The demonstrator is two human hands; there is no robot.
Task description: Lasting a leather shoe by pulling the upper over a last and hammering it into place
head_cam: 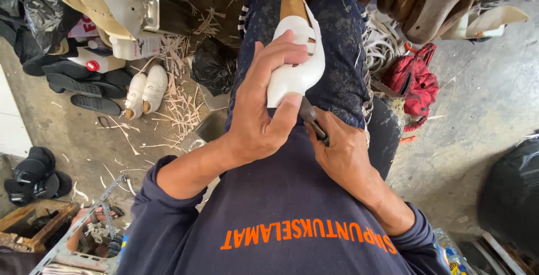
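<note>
Soft, even daylight fills the scene, brightest on the concrete floor off to the right of the right hand. Shadows stay faint and diffuse. The white shoe upper under the left hand looks nearly overexposed. Wide-angle distortion bends the edges; focus holds sharp throughout.

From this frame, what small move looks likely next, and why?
Probably pull the pliers toward the body: the right hand holds them at the edge of the white shoe upper, which the left hand presses on the lap.
</note>
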